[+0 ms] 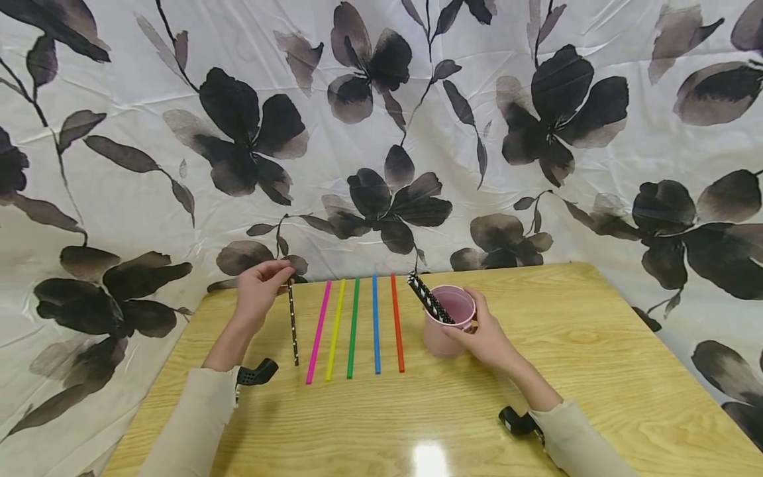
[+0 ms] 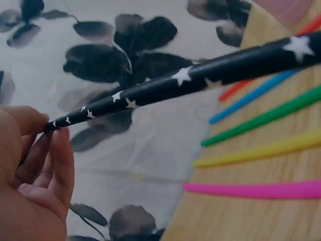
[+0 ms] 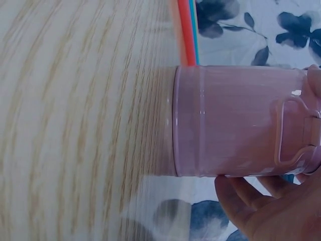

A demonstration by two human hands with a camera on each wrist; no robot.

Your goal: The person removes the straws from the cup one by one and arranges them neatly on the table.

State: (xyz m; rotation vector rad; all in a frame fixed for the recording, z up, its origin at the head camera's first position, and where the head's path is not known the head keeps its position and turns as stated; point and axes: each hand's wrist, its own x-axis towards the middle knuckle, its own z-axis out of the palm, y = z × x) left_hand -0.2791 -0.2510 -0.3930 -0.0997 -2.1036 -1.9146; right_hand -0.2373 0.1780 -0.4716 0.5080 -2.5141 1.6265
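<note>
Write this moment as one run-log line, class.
left hand: pinches black star-patterned straw | right hand: holds pink plastic cup | table: five coloured straws in a row

Pink cup's [image 3: 235, 120] rim beyond right edge

Coloured straws [image 1: 354, 328]: five. Patterned straws [image 1: 292, 324]: three. Cup [image 1: 448, 320]: one.

On the table [image 1: 596, 371] five straws [image 1: 354, 328] lie side by side in a row. Left of the row, the left hand [image 1: 257, 291] pinches the far end of one more straw [image 1: 292, 324]. Right of the row stands a cup [image 1: 448, 321], with the right hand [image 1: 485, 338] around it. Some straws [image 1: 429, 299] stand in the cup, leaning to the left. Behind the table hangs a curtain [image 1: 381, 132].
</note>
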